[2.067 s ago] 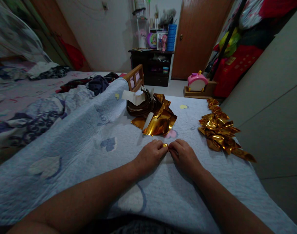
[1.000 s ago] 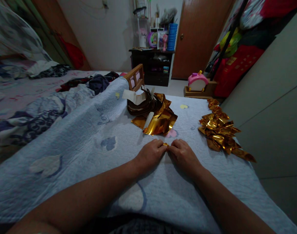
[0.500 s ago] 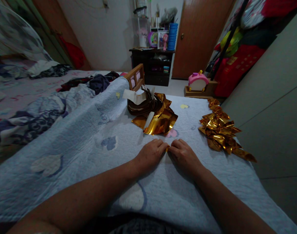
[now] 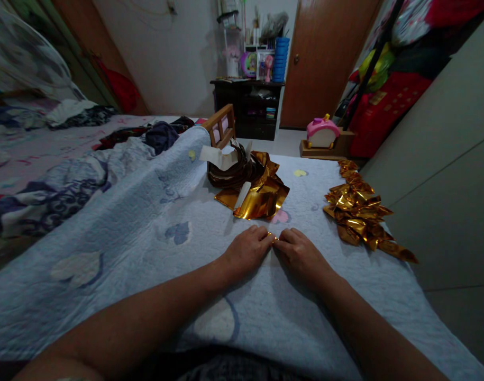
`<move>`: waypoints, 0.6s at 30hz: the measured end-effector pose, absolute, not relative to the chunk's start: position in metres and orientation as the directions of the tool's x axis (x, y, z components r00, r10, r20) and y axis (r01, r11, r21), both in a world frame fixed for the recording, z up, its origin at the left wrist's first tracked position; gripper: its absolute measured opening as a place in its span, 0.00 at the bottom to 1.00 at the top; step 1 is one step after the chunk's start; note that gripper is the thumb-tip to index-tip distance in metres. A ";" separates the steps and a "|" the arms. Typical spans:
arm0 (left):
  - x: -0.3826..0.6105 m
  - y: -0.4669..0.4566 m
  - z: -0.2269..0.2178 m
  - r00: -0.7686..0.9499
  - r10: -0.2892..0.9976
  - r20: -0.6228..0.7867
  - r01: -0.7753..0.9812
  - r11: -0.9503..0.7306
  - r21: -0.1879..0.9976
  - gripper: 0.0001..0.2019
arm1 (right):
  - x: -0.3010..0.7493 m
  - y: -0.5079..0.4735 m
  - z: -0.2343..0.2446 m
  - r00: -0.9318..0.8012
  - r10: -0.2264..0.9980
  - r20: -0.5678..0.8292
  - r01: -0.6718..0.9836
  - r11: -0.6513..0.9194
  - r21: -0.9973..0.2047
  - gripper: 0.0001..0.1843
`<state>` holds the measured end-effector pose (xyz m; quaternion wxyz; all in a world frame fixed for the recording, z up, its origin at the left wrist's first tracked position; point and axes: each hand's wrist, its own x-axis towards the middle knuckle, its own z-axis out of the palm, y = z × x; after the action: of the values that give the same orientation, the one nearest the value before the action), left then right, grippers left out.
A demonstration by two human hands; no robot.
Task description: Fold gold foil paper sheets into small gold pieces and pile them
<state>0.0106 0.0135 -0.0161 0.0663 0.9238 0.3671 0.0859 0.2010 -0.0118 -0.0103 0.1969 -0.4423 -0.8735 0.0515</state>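
Note:
My left hand [image 4: 247,247] and my right hand [image 4: 300,252] meet low over the quilt [image 4: 146,286], fingers pinched together. Between the fingertips shows a small bit of gold foil paper [image 4: 274,239]; most of it is hidden by the fingers. Just beyond my hands lies a stack of gold foil sheets [image 4: 261,201], some with dark backs and pale strips, partly curled. To the right, a heap of folded gold foil pieces [image 4: 358,211] spreads along the quilt's edge.
A wooden rail [image 4: 221,127] stands behind the foil stack. To the left is a bed with rumpled clothes [image 4: 162,136]. Further off are a dark cabinet [image 4: 245,111], a wooden door [image 4: 321,63] and a pink toy [image 4: 323,132]. A pale panel [image 4: 444,185] borders the right side.
Both hands stay in nearly the same place. The fingers have shifted slightly on the foil, and a little gold now shows above my left fingertips.

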 end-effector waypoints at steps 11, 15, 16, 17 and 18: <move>0.010 0.015 -0.019 0.733 0.673 0.101 0.660 -0.739 0.135 0.12 | 0.202 -0.013 -0.008 -0.515 0.817 0.261 0.747 0.576 -0.331 0.13; 0.011 0.015 -0.018 0.735 0.670 0.099 0.659 -0.742 0.125 0.11 | 0.205 -0.013 -0.004 -0.518 0.823 0.232 0.742 0.568 -0.356 0.12; 0.011 0.015 -0.017 0.734 0.672 0.098 0.662 -0.740 0.121 0.11 | 0.206 -0.013 -0.003 -0.519 0.823 0.230 0.735 0.567 -0.372 0.12; 0.011 0.015 -0.016 0.733 0.674 0.094 0.664 -0.738 0.116 0.11 | 0.208 -0.012 -0.003 -0.520 0.824 0.226 0.723 0.565 -0.398 0.13; 0.011 0.014 -0.016 0.734 0.674 0.089 0.665 -0.739 0.111 0.12 | 0.211 -0.011 -0.002 -0.520 0.825 0.223 0.708 0.562 -0.428 0.14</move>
<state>0.0108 0.0144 -0.0156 0.0360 0.9304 0.3596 0.0616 0.2111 -0.0107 -0.0020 0.2038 -0.4457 -0.8598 0.1433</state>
